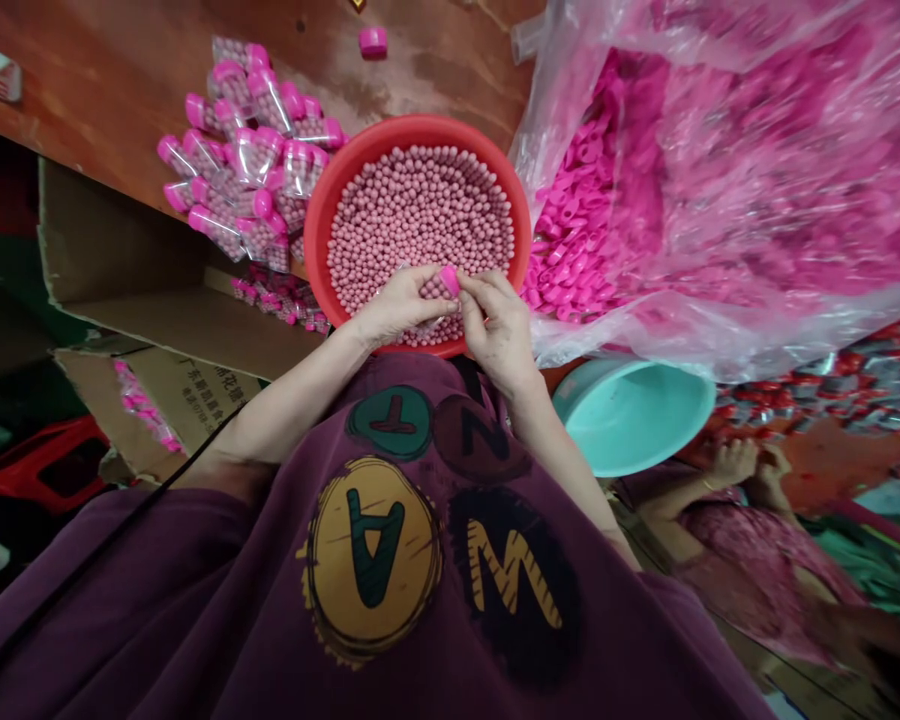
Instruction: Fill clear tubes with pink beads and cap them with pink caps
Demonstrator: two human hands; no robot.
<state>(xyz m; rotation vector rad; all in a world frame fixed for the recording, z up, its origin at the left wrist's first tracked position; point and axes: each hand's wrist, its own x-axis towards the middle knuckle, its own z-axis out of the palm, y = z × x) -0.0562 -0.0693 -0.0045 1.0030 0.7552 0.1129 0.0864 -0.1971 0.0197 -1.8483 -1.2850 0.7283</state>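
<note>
Over the red bowl (316, 235), in the head view, my left hand (397, 305) pinches one bead-filled bottle (433, 289) between thumb and fingers; my right (502, 325) bunches its fingertips against the pink cap (449, 280), though whether they grip it I cannot tell. I judge the bottle light, stiff and rather slippery, best held by its body just below the cap. I count two bowls, red and teal (637, 412), and one loose cap (373, 42). The piled bottles (259, 155) overlap too much to count; the beads (420, 205) are countless.
</note>
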